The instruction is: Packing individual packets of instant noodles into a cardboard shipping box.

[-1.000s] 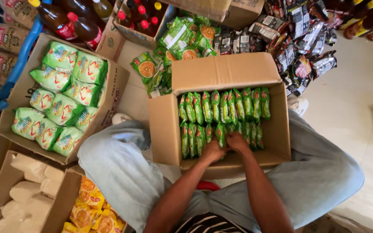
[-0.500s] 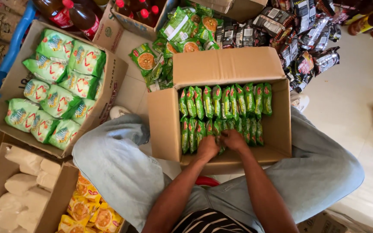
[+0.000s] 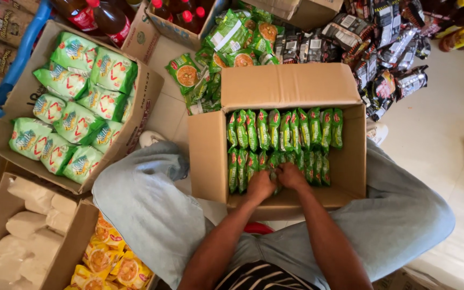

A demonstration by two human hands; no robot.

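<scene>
Two hands, the left hand [image 3: 260,186] and the right hand [image 3: 291,175], were closed on green packets [image 3: 275,161] at 6 o'clock in the cardboard box [image 3: 283,86], packed upright to save space.

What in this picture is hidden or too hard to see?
Head view only:
- Fingertips of the left hand and right hand: buried among the green packets, so any grip is unclear.
- Floor of the box: covered by packets.
- Bottles: cut off by the top edge.
- White bags: cut off at the bottom-left corner.
</scene>
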